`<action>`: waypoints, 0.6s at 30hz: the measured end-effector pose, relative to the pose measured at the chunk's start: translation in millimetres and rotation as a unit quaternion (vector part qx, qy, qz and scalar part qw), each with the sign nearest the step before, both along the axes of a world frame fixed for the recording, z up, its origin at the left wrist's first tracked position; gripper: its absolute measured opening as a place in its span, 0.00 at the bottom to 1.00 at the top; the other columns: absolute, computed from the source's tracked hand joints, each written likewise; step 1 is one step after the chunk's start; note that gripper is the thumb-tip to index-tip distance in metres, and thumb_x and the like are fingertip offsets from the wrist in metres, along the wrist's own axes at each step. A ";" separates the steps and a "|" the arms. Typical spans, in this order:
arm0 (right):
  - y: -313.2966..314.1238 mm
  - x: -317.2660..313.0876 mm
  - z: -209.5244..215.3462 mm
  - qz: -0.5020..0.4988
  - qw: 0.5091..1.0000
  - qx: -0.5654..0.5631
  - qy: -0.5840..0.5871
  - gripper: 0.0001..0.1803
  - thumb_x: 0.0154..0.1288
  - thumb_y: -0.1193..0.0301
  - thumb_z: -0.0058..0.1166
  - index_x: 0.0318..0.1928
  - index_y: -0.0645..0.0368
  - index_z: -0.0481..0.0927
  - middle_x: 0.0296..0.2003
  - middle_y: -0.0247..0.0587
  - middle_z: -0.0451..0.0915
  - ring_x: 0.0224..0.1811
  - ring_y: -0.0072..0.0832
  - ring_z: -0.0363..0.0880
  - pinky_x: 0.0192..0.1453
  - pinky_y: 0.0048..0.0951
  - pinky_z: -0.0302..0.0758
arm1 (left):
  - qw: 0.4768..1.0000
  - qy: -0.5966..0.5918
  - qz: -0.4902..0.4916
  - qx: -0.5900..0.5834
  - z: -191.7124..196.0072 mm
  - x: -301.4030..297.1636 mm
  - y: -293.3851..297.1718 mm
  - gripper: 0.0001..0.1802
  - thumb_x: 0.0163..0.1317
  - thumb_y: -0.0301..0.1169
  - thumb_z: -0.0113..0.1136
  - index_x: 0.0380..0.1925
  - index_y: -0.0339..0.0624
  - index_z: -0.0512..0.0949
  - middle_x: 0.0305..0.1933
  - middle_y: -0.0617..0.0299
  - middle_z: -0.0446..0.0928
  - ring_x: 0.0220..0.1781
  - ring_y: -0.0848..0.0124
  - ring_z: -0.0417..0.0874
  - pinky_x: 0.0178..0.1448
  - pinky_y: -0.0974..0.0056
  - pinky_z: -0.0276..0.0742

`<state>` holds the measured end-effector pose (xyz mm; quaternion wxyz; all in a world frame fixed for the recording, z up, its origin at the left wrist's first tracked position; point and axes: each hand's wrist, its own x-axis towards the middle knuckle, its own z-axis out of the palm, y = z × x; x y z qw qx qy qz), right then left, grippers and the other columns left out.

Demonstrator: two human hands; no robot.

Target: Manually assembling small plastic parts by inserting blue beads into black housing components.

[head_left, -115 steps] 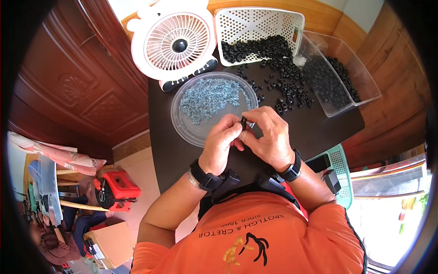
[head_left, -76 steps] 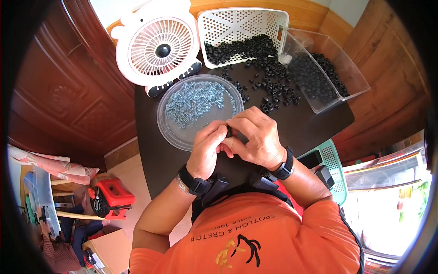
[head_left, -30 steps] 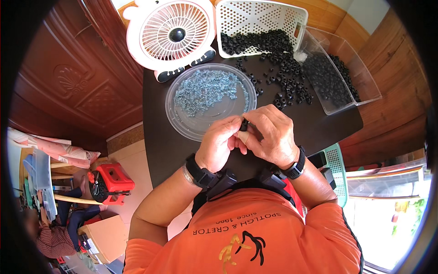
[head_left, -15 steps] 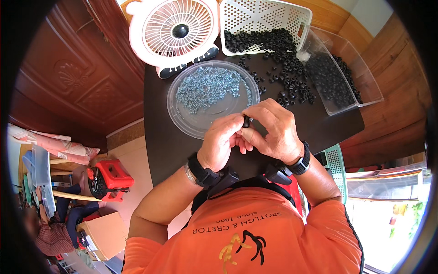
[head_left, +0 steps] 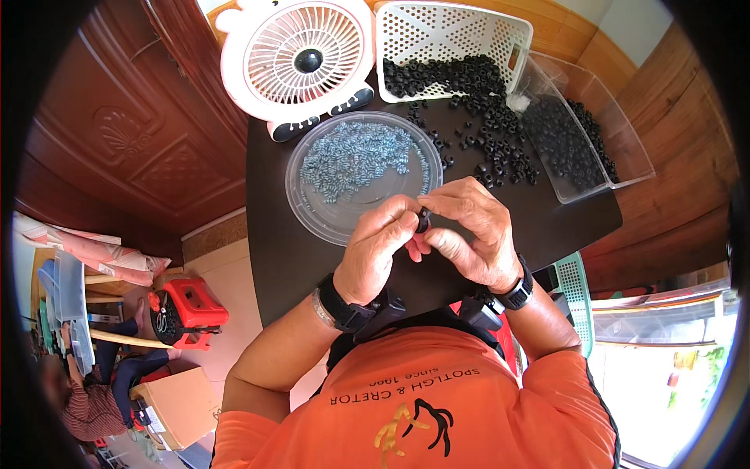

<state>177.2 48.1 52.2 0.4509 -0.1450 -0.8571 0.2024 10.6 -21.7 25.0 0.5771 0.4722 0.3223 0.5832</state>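
Observation:
A small round black plastic part (head_left: 423, 220) is held above the near side of the tray, over the dark table. My left hand (head_left: 376, 244) pinches it between thumb and fingers. My right hand (head_left: 478, 234) is closed around its other side, the forefinger touching its top and the thumb a little off it. Whether a smaller piece sits in the fingertips is hidden. Just beyond my hands lies a round clear shallow tray (head_left: 312, 215), with many tiny translucent blue pieces (head_left: 355, 156) heaped in it.
A white perforated basket (head_left: 449, 31) lies tipped, spilling loose black parts (head_left: 500, 129) onto the table (head_left: 289, 273). At its right stands a clear bin (head_left: 625, 152) of black parts. A pink-and-white fan (head_left: 308, 59) stands far left. On the floor are a red stool (head_left: 205, 309) and cardboard box (head_left: 183, 402).
My hands have come slightly nearer to me with the black part. The right thumb has drawn back from it, so more of the part shows.

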 end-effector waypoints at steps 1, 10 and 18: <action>1.8 1.8 -3.3 0.010 1.000 -0.028 0.005 0.14 0.55 0.68 0.66 0.42 0.60 0.82 0.36 0.41 0.82 0.39 0.37 0.79 0.46 0.34 0.75 | 1.000 0.012 0.000 0.002 1.3 0.4 -0.5 0.20 0.71 0.41 0.45 0.44 0.33 0.74 0.34 0.61 0.74 0.33 0.74 0.76 0.38 0.71 0.69; -1.7 1.9 -6.1 0.026 0.990 -0.138 0.017 0.08 0.61 0.75 0.59 0.41 0.59 0.82 0.35 0.40 0.82 0.39 0.36 0.78 0.48 0.33 0.73 | 0.999 -0.003 -0.024 -0.023 -5.4 0.6 2.3 0.21 0.73 0.43 0.43 0.44 0.33 0.74 0.32 0.61 0.74 0.33 0.73 0.77 0.37 0.71 0.72; -14.7 -8.2 -10.3 -0.094 0.995 0.022 -0.005 0.22 0.46 0.70 0.70 0.44 0.61 0.81 0.39 0.45 0.80 0.38 0.41 0.78 0.41 0.36 0.77 | 0.999 -0.029 0.018 -0.033 -5.7 4.3 2.1 0.16 0.72 0.41 0.46 0.38 0.38 0.74 0.32 0.66 0.72 0.30 0.79 0.73 0.35 0.74 0.66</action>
